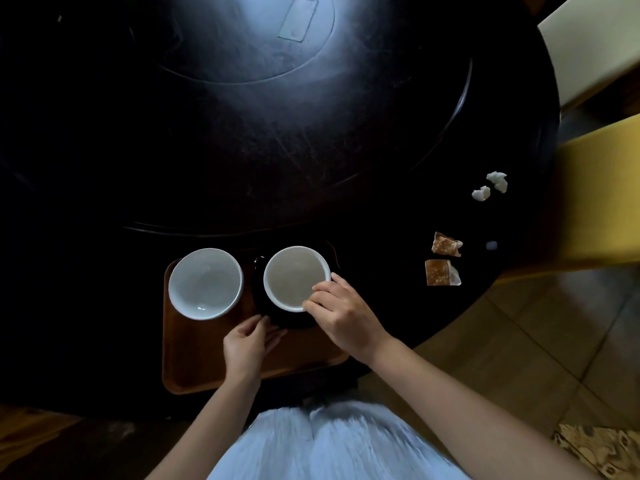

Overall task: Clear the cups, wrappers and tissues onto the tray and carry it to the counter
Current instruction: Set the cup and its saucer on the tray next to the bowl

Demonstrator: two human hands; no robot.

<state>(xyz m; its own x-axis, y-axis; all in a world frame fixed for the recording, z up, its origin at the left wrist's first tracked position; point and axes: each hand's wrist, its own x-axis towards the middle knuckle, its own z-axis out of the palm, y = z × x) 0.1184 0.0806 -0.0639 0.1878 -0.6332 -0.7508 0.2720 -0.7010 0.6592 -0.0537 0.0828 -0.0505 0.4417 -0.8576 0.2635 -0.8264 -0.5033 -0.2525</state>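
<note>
Ceramic and likely breakable, the right cup [297, 278] is pinched at its rim by your right hand [341, 315]; your left hand [250, 344], fingers loosely apart, steadies its dark saucer [277, 320].

Both forearms are bare from wrist to elbow, with no sleeves showing. The left hand [250, 342] and the right hand [346, 315] carry no rings, watch or bracelets. Below them lies a pale blue-white garment of soft, finely pleated fabric [332, 445], gathered in lengthwise folds.
</note>
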